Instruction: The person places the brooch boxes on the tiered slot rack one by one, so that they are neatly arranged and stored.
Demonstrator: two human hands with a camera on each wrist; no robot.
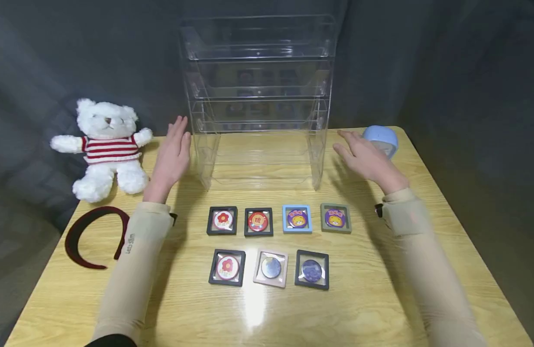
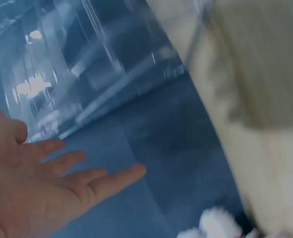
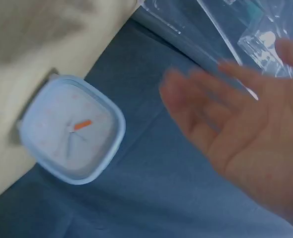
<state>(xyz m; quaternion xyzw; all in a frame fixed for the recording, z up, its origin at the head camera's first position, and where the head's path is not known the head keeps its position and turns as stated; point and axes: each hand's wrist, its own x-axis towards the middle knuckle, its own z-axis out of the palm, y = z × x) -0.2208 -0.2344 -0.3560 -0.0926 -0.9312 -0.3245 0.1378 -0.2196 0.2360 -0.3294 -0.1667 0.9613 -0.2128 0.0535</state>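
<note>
A clear acrylic tiered rack [image 1: 258, 99] stands at the back middle of the table. Beside its left side is my left hand [image 1: 171, 154], fingers extended, apart from the rack as far as I can see. My right hand [image 1: 366, 156] is held off the rack's right side with fingers spread and nothing in them. Just behind that hand a light blue clock [image 1: 381, 140] is partly covered; its face shows whole in the right wrist view, where the clock [image 3: 72, 130] has an orange hand. In the left wrist view my left palm [image 2: 42, 188] holds nothing.
Several small square display frames with round badges lie in two rows before the rack, among them a blue frame [image 1: 297, 219] and a pink one [image 1: 270, 268]. A white teddy bear [image 1: 110, 149] sits at left, above a dark red headband [image 1: 95, 236]. Dark cloth [image 1: 466, 72] hangs behind.
</note>
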